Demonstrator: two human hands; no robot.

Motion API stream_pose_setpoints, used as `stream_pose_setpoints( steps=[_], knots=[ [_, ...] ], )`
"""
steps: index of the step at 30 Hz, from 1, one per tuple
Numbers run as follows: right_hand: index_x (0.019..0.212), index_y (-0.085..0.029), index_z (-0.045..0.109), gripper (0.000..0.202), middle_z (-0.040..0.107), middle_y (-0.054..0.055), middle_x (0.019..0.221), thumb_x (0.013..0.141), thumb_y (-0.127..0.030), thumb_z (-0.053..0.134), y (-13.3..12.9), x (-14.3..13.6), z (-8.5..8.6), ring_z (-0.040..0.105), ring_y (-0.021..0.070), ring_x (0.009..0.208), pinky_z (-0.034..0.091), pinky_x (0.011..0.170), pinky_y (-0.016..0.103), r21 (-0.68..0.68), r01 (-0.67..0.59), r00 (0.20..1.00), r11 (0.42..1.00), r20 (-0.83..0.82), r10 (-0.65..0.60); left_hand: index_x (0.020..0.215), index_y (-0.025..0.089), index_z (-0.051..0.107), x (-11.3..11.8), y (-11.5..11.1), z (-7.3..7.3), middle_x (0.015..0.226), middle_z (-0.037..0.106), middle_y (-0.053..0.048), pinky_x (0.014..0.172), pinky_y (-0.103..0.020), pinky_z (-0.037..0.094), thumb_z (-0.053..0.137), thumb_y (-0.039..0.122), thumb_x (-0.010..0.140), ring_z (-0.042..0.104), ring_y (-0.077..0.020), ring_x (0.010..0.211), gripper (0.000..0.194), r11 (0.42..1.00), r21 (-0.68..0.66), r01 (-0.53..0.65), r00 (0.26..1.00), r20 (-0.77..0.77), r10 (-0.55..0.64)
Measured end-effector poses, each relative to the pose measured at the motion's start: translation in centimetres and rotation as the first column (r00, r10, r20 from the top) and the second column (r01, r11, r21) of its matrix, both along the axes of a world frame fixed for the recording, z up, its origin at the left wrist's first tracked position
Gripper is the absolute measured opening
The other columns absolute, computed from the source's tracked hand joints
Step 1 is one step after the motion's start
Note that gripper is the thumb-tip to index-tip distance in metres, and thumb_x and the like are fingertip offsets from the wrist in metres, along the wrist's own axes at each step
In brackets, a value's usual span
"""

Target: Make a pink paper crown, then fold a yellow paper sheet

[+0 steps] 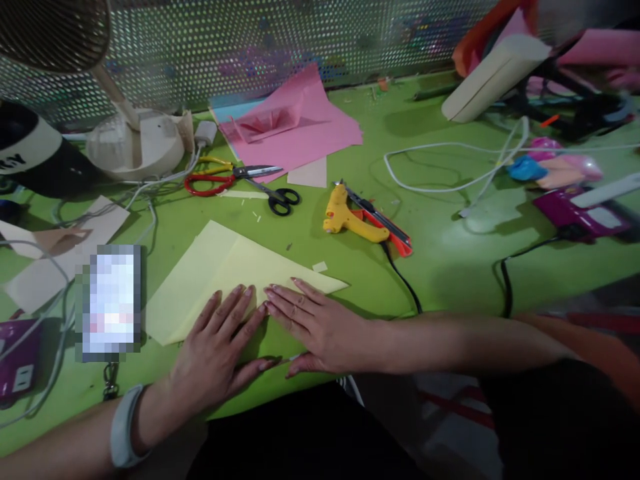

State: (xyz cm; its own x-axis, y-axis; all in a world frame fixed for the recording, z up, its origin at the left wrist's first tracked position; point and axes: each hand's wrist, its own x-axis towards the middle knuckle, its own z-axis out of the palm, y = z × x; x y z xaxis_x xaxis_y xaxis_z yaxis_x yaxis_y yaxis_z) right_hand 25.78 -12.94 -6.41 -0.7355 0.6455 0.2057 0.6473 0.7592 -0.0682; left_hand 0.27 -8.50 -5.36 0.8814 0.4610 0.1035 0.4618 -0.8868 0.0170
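A pale yellow sheet of paper (200, 267), folded over on itself, lies on the green table (450, 280) in front of me. My left hand (217, 343) rests flat on its lower edge with the fingers apart. Beside it, my right hand (315, 323) presses flat on the same edge, its fingers stretched towards the left hand. The fingertips of both hands almost meet at the middle of the edge. Neither hand grips anything.
Beyond the paper lie scissors (250, 172), a yellow glue gun (350, 217), a box cutter (385, 227) and pink paper (325, 133). A phone (113, 300) is at the left, near a fan (135, 143). Cables and a purple device (580, 213) are at the right.
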Motion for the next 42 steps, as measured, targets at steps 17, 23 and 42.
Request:
stream_pose_setpoints(
  steps=[17, 23, 42],
  knots=[
    [0.142, 0.006, 0.045, 0.088, 0.042, 0.029, 0.15, 0.097, -0.067, 0.028, 0.0, 0.0, 0.0, 0.035, 0.0391, 0.144, 0.03, 0.115, 0.062, 0.006, -0.012, 1.0, 1.0, 0.017, 0.012, 0.151, 0.017, 0.037, 0.3, -0.1, 0.3, 0.157, 0.038, -0.016, 0.121, -0.049, 0.019, 0.047, 0.063, 0.093, 0.032, -0.0324, 0.147, 0.075, 1.0, -0.009, -0.003, 1.0, 0.003, 0.003],
    [0.141, 0.007, 0.046, 0.089, 0.043, 0.029, 0.149, 0.097, -0.068, 0.03, -0.1, 0.0, -0.1, 0.037, 0.0396, 0.143, 0.031, 0.114, 0.062, 0.019, -0.008, 1.0, 1.0, 0.004, 0.008, 0.153, 0.015, 0.035, 0.2, -0.2, 0.2, 0.158, 0.037, -0.017, 0.122, -0.048, 0.016, 0.047, 0.064, 0.093, 0.03, -0.033, 0.148, 0.078, 1.0, -0.004, 0.002, 1.0, 0.017, -0.002],
    [0.158, -0.004, -0.004, 0.102, 0.038, 0.025, 0.154, 0.093, -0.071, 0.038, -2.2, 4.3, -0.8, 0.037, 0.034, 0.144, 0.034, 0.113, 0.054, 0.022, 0.078, 0.995, 0.997, 0.061, -0.079, 0.159, 0.013, 0.014, -5.4, -2.3, 1.6, 0.16, 0.031, -0.017, 0.122, -0.046, 0.021, 0.038, 0.071, 0.093, 0.029, -0.0298, 0.149, 0.091, 0.993, -0.077, -0.094, 0.993, -0.078, 0.088]
  ],
)
